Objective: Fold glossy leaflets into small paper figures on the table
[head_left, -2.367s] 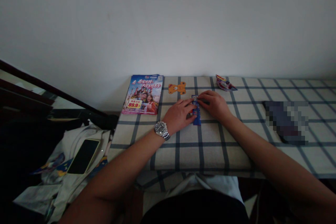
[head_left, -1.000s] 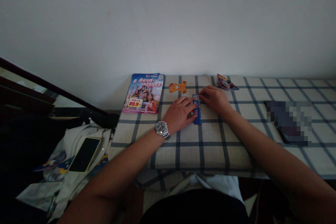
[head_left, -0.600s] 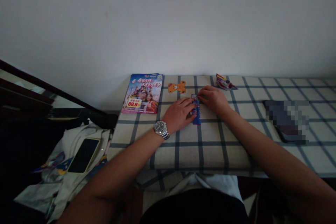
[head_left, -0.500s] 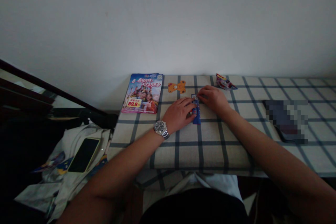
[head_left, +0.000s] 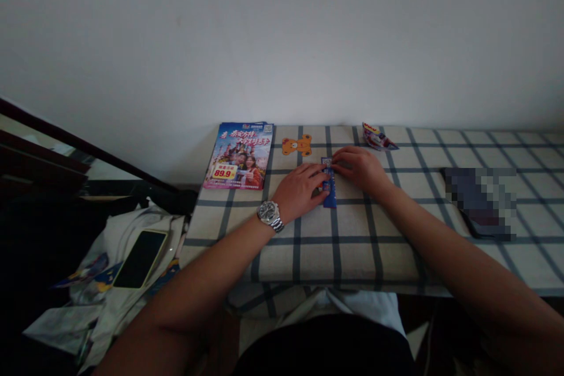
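A flyer folded into a narrow blue strip (head_left: 330,201) lies on the checked tablecloth, with a small printed code at its far end. My left hand (head_left: 302,189), a steel watch at its wrist, rests palm down from the left. Its fingers are spread and lie over the strip, covering part of it. From the right, my right hand (head_left: 358,168) touches the strip's far right edge with its fingertips drawn close together. Whether the thumb pinches the paper is hard to see.
A stack of printed flyers (head_left: 238,155) sits at the table's left end, beside a flat orange bear cutout (head_left: 296,145). A folded colourful paper (head_left: 378,137) is by the wall. A dark phone-like object (head_left: 478,202), partly blurred, lies right. Another phone (head_left: 141,258) rests on cloth at lower left.
My right hand has shifted very slightly toward me along the strip's edge. My left hand and the folded flyer stay in place.
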Tool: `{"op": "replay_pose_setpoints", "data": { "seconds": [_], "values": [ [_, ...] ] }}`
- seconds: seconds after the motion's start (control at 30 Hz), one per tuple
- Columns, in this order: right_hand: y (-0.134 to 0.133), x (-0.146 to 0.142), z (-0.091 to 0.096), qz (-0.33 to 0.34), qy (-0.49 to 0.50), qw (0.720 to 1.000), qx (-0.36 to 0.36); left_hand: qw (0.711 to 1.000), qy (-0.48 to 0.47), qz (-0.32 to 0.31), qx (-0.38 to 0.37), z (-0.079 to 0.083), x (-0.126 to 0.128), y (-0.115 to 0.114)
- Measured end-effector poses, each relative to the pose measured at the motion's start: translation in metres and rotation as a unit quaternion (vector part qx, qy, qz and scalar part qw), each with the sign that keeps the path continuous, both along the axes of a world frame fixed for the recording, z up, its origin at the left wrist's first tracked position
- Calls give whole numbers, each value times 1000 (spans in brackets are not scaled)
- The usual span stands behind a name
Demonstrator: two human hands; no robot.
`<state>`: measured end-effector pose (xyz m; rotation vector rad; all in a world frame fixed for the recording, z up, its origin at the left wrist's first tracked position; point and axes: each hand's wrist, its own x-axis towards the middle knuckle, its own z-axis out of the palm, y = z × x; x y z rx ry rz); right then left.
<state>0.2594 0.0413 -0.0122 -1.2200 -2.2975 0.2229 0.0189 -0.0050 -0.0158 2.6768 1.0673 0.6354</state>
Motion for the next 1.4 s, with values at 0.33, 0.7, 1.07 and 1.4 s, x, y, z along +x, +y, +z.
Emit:
{"op": "replay_pose_setpoints", "data": {
  "seconds": [0.33, 0.7, 1.07, 1.4],
  "values": [
    [-10, 5, -2, 15, 10, 1000, -7, 1000, 2, -1, 2, 2, 1, -1],
    [-17, 5, -1, 27, 15, 999, -21, 1000, 3, 1, -3, 1, 2, 0],
    [-22, 7, -5, 24, 15, 999, -24, 1000, -1, -2, -10, -2, 1, 0],
    [-29, 4, -4, 42, 19, 999, 12, 1000, -5, 2, -12, -3, 1, -1]
  ]
}}
